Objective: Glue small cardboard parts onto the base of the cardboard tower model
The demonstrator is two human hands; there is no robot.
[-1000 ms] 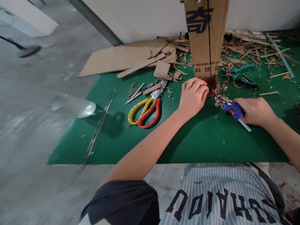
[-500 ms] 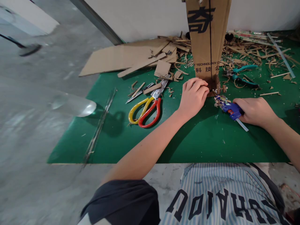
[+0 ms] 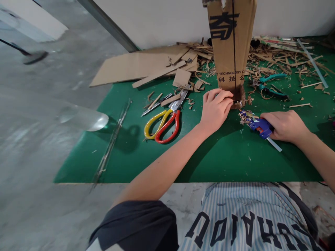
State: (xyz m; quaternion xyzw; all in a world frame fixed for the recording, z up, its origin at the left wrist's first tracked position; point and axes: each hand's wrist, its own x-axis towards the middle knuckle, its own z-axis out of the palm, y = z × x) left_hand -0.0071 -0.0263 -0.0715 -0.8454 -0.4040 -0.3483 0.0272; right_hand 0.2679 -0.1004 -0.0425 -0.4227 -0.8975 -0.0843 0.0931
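A tall cardboard structure [image 3: 227,52] with black printing and a dark cord down its front stands upright on the green table. My left hand [image 3: 216,108] is at the front left of its open base, fingers closed in a pinch; what lies between the fingertips is hidden. A small round piece [image 3: 250,100] sticks out at the base's right side. My right hand [image 3: 286,126] is wrapped round a blue hot glue gun [image 3: 263,127]. Its nozzle, covered in cardboard scraps, points up and left, a little short of the base. A clear glue stick [image 3: 274,144] juts from its rear.
Scissors [image 3: 167,120] with yellow and red handles lie left of my left hand. Teal-handled pliers [image 3: 272,87] lie beyond my right hand. Cardboard sheets [image 3: 125,66] and scraps [image 3: 274,57] cover the back. Thin rods [image 3: 111,146] and a clear bottle-like object [image 3: 86,118] are at left.
The glue gun has drawn slightly back and down to the right, away from the base. My left hand stays at the base almost unmoved.
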